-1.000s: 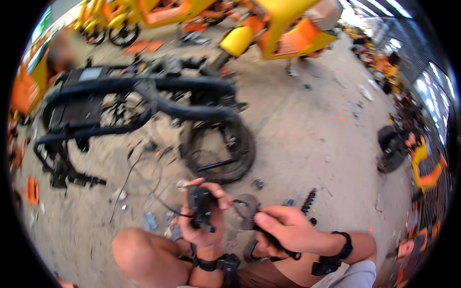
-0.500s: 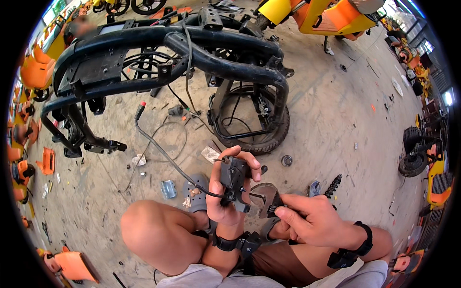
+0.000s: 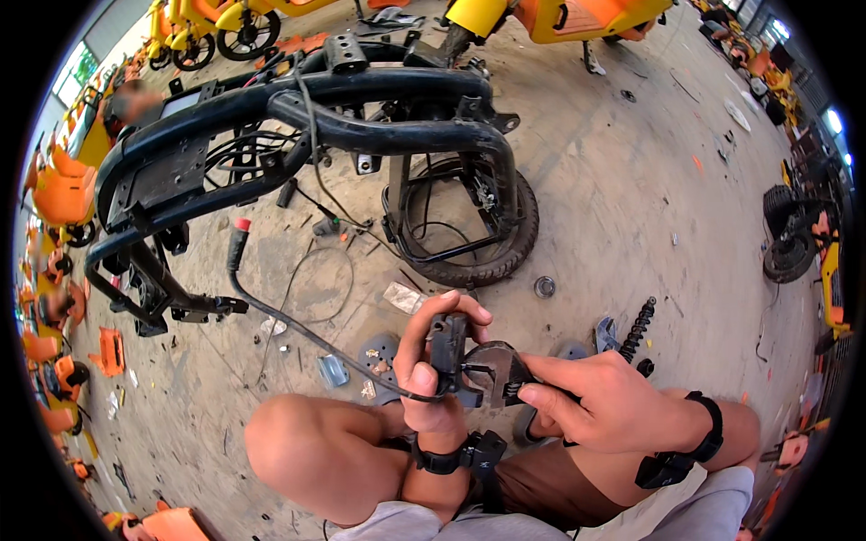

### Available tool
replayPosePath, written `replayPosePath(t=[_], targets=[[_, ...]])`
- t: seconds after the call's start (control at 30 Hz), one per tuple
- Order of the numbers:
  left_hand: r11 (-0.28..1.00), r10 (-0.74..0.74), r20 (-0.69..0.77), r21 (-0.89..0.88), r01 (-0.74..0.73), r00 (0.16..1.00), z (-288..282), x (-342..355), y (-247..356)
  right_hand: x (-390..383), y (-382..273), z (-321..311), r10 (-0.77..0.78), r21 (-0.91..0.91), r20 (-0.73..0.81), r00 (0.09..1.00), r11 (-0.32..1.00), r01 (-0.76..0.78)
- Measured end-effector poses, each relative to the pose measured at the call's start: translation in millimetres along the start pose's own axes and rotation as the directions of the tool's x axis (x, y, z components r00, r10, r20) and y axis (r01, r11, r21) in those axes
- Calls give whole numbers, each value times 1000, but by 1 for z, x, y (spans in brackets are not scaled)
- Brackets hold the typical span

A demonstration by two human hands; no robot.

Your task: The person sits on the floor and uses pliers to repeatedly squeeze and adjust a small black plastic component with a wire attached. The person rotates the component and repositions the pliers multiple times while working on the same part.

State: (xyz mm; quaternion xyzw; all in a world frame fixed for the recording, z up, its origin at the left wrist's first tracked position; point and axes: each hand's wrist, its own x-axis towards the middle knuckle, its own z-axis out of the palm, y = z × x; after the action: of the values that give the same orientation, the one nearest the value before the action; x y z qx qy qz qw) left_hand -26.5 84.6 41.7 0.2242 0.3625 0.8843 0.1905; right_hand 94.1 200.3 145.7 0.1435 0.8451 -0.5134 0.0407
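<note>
My left hand [image 3: 431,361] holds up a small black housing [image 3: 448,347], its fingers curled round it. From the housing a black cable [image 3: 316,343] runs to the left and ends in a red-tipped plug [image 3: 240,233]. My right hand [image 3: 600,397] is closed on an adjustable wrench [image 3: 498,370]. The wrench's jaws reach the right side of the housing, against a short dark rod there; whether they grip it I cannot tell. Much of the wrench handle is hidden by my fingers.
A black vehicle frame [image 3: 388,135] with a tyre [image 3: 519,248] lies ahead. On the floor are a coil shock absorber [image 3: 639,329], a metal ring [image 3: 544,287] and a blue-grey bracket [image 3: 333,371]. Yellow-orange scooters [image 3: 577,20] stand farther off.
The wrench has closed in on the housing, which has turned in my left hand. The plug end has swung left. The whole view has shifted slightly.
</note>
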Motion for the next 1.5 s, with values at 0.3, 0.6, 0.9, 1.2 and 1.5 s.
replayPosePath(t=[0.3, 0.6, 0.9, 1.2, 1.5], targets=[[999, 30, 59, -34, -28, 998, 2, 1, 1, 1, -8, -10, 69, 81, 136, 988, 993, -80], [999, 48, 62, -21, -47, 997, 3, 0, -2, -5, -6, -6, -48, -71, 22, 999, 996, 49], [996, 76, 56, -45, -74, 996, 3, -3, -3, -7, -6, -3, -69, -38, -25, 997, 997, 68], [999, 42, 89, 28, -45, 995, 1, -2, 0, -4, -8, -11, 25, 46, 115, 993, 998, -31], [992, 26, 48, 123, -32, 999, 3, -5, 3, -9, -6, 5, -101, -105, -54, 993, 990, 95]])
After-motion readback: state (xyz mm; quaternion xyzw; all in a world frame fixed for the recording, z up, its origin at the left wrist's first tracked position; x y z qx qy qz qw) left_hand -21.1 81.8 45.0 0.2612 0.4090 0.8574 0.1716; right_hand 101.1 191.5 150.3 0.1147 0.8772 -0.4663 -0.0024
